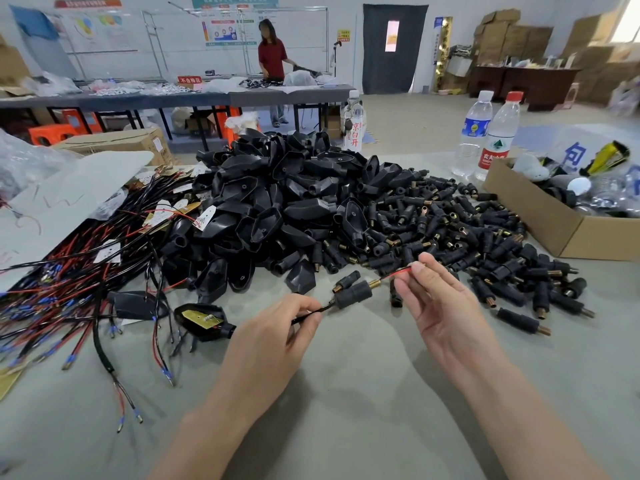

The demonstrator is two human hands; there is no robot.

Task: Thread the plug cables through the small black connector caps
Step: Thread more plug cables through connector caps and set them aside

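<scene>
A small black connector cap hangs in the air between my hands, with a cable running through it. My left hand pinches the black cable just left of the cap. My right hand pinches the red and black wire ends that come out past the brass spring at the cap's right end. A second loose cap lies just behind. An open plug shell with a small circuit board lies on the table left of my left hand.
A big heap of black plug shells and small caps fills the table behind my hands. Red and black cable bundles lie at left. A cardboard box and water bottles stand at right. A person works at a far table.
</scene>
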